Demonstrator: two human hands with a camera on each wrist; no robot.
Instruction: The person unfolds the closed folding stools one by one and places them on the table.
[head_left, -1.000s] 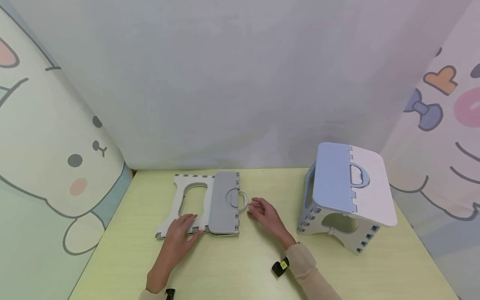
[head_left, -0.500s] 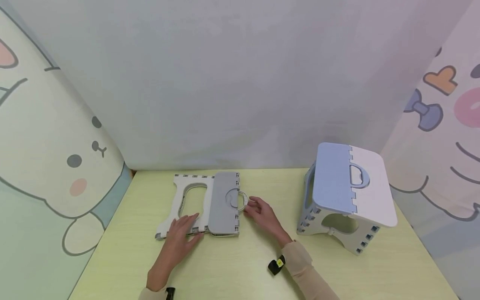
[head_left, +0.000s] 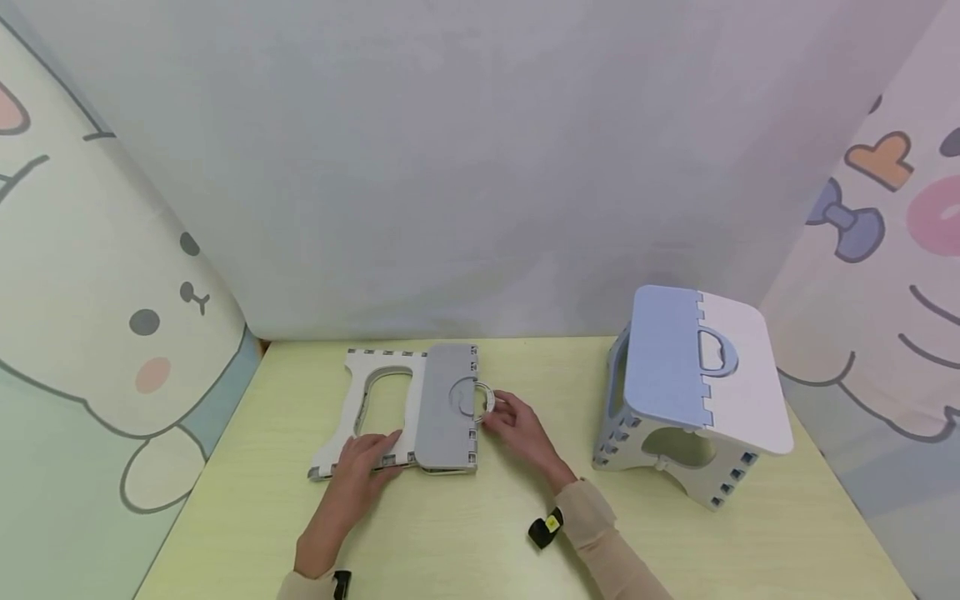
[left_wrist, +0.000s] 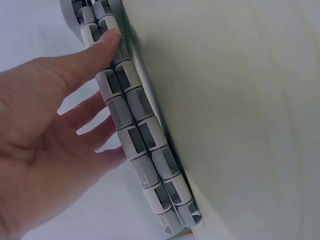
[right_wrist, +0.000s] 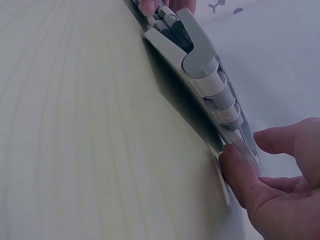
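Observation:
A grey-and-white folding stool (head_left: 442, 425) lies folded flat on the table, its legs with the large cutout to the left and its looped handle (head_left: 491, 397) sticking out to the right. My left hand (head_left: 360, 473) grips the near edge of the legs. In the left wrist view its thumb lies on the hinged edge (left_wrist: 135, 117), fingers over the far side. At the handle, my right hand (head_left: 522, 429) holds the loop. The right wrist view has thumb and fingers on either side of the handle end (right_wrist: 247, 155), with the stool's near side tilted in that view.
A blue-and-white folding stool (head_left: 663, 358) stands unfolded on the right of the table, its legs close to my right forearm. The pale yellow table (head_left: 465, 542) meets a grey-white wall (head_left: 465, 208) at the back. Side panels carry cartoon animals.
My right hand has moved left from beside the handle onto it. The left hand has shifted slightly, its fingers closer into the legs' cutout. Both stools stay in place.

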